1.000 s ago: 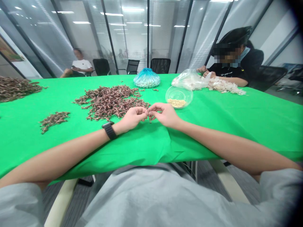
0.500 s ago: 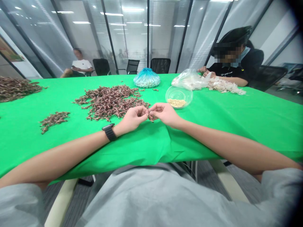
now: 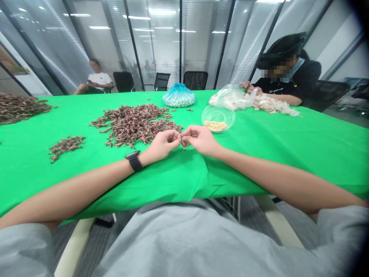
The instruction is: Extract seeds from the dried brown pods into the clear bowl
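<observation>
My left hand (image 3: 165, 145) and my right hand (image 3: 202, 141) meet above the cloth, fingertips almost touching. Thumb and forefinger of each are pinched on one small, shrivelled brown dried piece (image 3: 184, 144), whose lower end pokes out beneath the fingers. Its exact kind is too small to make out. Just beyond my left hand spreads a heap of similar reddish-brown dried pieces (image 3: 132, 123). Behind my right hand stands a clear plastic bowl (image 3: 227, 115) with small pale yellow bits (image 3: 215, 125) in it.
A green cloth (image 3: 259, 154) covers the table. A smaller brown pile (image 3: 67, 147) lies left, a larger one (image 3: 20, 109) farther left. Farther back are a tied blue bag (image 3: 178, 96) and a clear bag (image 3: 230, 96) beside whitish scraps (image 3: 273, 104). A co-worker (image 3: 288, 80) sits at right.
The brown piece between my fingertips has turned slightly, and less of it shows below them. Both hands stay in nearly the same place. The co-worker's hand has shifted a little.
</observation>
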The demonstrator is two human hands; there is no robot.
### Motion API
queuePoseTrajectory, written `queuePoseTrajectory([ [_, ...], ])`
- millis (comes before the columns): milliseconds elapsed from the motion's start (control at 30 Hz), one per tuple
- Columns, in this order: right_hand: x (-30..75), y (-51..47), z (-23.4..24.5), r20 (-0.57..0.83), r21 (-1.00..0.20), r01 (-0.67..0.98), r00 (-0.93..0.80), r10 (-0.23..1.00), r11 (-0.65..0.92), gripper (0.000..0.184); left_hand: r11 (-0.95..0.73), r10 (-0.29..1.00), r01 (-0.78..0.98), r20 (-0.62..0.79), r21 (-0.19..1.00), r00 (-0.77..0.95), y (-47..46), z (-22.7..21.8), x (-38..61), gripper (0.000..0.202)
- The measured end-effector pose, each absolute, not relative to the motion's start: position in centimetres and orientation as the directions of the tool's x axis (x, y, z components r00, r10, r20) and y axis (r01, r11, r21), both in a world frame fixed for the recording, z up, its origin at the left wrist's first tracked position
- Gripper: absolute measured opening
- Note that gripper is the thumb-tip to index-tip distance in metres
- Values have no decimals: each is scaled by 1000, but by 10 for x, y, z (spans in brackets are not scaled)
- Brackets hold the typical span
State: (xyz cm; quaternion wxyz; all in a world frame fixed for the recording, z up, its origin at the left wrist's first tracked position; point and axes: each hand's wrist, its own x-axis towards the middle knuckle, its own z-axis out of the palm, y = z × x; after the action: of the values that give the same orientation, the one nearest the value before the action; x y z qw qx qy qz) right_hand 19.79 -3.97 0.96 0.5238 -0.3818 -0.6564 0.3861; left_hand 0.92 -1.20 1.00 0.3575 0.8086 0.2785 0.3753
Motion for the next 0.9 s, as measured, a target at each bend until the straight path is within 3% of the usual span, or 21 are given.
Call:
queuePoseTrajectory([
  [133, 197, -40, 9, 418, -891, 120, -159, 894, 438, 13, -577, 724, 175, 400, 798, 562, -11, 9, 9, 23],
  [467, 197, -40, 9, 308, -948, 29, -164, 937, 317, 21, -642, 696, 211, 445, 737, 564, -17, 11, 8, 22],
  [700, 196, -41, 9, 285, -956, 20, -182, 941, 293, 20, -731, 637, 258, 498, 631, 588, -20, 13, 5, 14],
  [900, 200, -41, 8, 208, -978, -22, -238, 949, 208, 32, -819, 546, 266, 552, 508, 630, -21, 15, 3, 10],
])
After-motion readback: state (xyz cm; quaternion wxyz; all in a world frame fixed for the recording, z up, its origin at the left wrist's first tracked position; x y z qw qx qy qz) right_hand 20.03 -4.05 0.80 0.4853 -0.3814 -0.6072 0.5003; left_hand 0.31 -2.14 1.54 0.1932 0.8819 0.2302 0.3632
